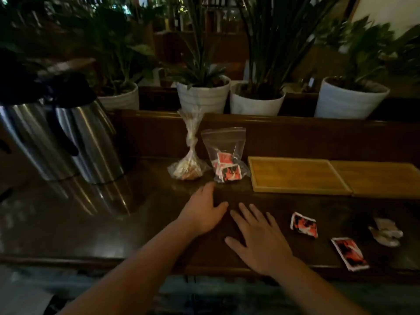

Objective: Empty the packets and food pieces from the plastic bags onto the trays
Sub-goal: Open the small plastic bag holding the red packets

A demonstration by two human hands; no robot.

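A knotted clear bag of pale food pieces [188, 169] stands on the dark wooden counter. Right of it is a zip bag [225, 155] holding red-and-black packets. Two empty wooden trays lie side by side further right, the near one [295, 175] and the far one [381, 179]. Two loose red packets [304, 224] [348, 253] and a crumpled pale wrapper [386, 231] lie on the counter at the right. My left hand [202, 212] rests flat just in front of the bags, holding nothing. My right hand [259, 239] lies flat beside it, fingers spread, empty.
Two steel thermos jugs [61, 142] stand at the left. White pots with plants [204, 96] line the ledge behind a raised wooden back rail [295, 130]. The counter's front edge [113, 260] runs below my wrists.
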